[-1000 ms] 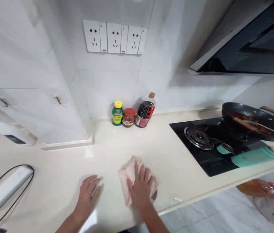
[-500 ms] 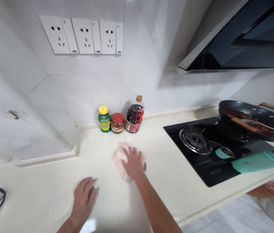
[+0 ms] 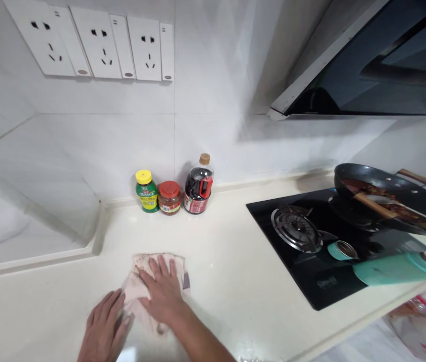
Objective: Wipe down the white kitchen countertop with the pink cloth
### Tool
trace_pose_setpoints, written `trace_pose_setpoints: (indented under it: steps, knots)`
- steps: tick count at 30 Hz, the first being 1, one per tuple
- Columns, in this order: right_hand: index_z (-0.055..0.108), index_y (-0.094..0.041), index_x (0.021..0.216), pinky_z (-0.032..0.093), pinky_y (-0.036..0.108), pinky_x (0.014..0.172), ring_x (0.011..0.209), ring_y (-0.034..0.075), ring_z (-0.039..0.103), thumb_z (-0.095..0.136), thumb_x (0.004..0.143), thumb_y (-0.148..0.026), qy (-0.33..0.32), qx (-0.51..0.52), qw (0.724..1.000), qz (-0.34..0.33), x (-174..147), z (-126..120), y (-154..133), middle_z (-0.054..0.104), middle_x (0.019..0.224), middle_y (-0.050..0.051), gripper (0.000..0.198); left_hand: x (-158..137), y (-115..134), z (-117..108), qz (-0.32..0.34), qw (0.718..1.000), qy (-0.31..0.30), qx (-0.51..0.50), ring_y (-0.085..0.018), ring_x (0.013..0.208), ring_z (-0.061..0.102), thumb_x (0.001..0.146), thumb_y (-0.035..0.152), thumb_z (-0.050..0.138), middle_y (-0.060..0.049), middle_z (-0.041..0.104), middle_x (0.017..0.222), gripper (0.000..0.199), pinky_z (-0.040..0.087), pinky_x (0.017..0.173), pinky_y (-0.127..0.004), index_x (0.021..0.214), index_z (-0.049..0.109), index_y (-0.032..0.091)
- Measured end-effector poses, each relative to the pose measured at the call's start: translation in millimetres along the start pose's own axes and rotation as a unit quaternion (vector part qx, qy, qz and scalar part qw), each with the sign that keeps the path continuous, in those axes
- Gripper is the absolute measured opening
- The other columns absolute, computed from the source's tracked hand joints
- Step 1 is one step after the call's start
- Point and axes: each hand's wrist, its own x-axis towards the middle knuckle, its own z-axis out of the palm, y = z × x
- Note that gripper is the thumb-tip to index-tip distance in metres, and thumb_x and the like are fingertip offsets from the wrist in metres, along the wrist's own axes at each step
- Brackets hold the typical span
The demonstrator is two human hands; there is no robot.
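Under my right hand (image 3: 163, 289) lies a pale pink cloth (image 3: 137, 296), pressed flat on the cream countertop (image 3: 228, 281). The fingers of that hand are spread over it. A dark patch shows at the cloth's right edge, and a few brownish stains mark its surface. My left hand (image 3: 105, 324) rests at the lower left of the cloth, fingers stretched out, its fingertips at the cloth's edge. Whether they touch it I cannot tell.
Against the wall stand a yellow-capped green bottle (image 3: 147, 193), a red-lidded jar (image 3: 169, 198) and a dark sauce bottle (image 3: 197, 191). On the right, the black gas stove (image 3: 311, 281) carries a wok (image 3: 420, 206), a teal flask (image 3: 394, 269) and its small cup (image 3: 341, 250).
My right hand and the cloth have moved left and toward me across the countertop. My left hand is now at the cloth's edge. The view has shifted to the right.
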Motion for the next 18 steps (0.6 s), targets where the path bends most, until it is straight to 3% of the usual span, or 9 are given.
trace_pose_setpoints:
  steps: [2, 5, 8, 10, 14, 18]
  knots:
    - [0.028, -0.041, 0.156, 0.001, 0.059, 0.124, 0.156, 0.030, 0.006, 0.053, 0.095, -0.059, 0.006, -0.016, 1.000, 0.011, 19, -20, 29, 0.020, 0.169, 0.002, 0.069, 0, 1, -1, -0.006, 1.000, -0.011, 0.010, -0.030, 0.131, 0.051, 0.098, 0.043, 0.049, -0.011, 0.060, 0.140, 0.049, 0.040, 0.104, -0.043, 0.142, 0.052, 0.022]
    - [0.031, -0.040, 0.156, 0.004, 0.057, 0.123, 0.155, 0.031, 0.012, 0.054, 0.095, -0.055, 0.058, -0.086, 0.986, 0.132, 26, -56, 104, 0.024, 0.168, 0.002, 0.067, 1, 2, -4, -0.013, 1.000, -0.024, 0.015, -0.029, 0.131, 0.052, 0.097, 0.043, 0.049, -0.009, 0.060, 0.141, 0.045, 0.041, 0.103, -0.042, 0.139, 0.055, 0.025]
    - [0.032, -0.031, 0.158, 0.008, 0.055, 0.123, 0.154, 0.033, 0.015, 0.044, 0.099, -0.054, 0.110, -0.158, 0.941, 0.280, 5, -90, 182, 0.025, 0.167, 0.007, 0.064, 2, 3, -5, -0.021, 0.999, -0.028, 0.013, -0.030, 0.131, 0.052, 0.097, 0.042, 0.048, -0.009, 0.061, 0.140, 0.044, 0.042, 0.103, -0.043, 0.136, 0.057, 0.026]
    - [0.030, -0.026, 0.159, 0.012, 0.056, 0.122, 0.153, 0.035, 0.018, 0.040, 0.101, -0.052, 0.129, -0.174, 0.916, 0.337, -21, -108, 220, 0.026, 0.166, 0.011, 0.065, 2, 3, -4, -0.029, 0.999, -0.033, 0.010, -0.030, 0.131, 0.052, 0.096, 0.042, 0.048, -0.008, 0.061, 0.141, 0.044, 0.043, 0.102, -0.044, 0.136, 0.058, 0.027]
    - [0.031, -0.021, 0.158, 0.020, 0.054, 0.120, 0.152, 0.034, 0.022, 0.038, 0.101, -0.050, 0.144, -0.185, 0.890, 0.391, -84, -121, 252, 0.028, 0.165, 0.012, 0.065, 2, 2, -2, -0.042, 0.998, -0.040, 0.006, -0.030, 0.131, 0.053, 0.096, 0.042, 0.046, -0.008, 0.061, 0.141, 0.045, 0.043, 0.103, -0.046, 0.137, 0.057, 0.027]
    - [0.038, -0.015, 0.155, 0.026, 0.052, 0.118, 0.150, 0.035, 0.025, 0.034, 0.099, -0.049, 0.182, -0.202, 0.862, 0.428, -167, -91, 250, 0.034, 0.162, 0.015, 0.065, 3, 1, -1, -0.029, 0.999, -0.035, 0.014, -0.032, 0.131, 0.052, 0.096, 0.040, 0.045, -0.010, 0.060, 0.140, 0.045, 0.042, 0.103, -0.048, 0.138, 0.054, 0.027]
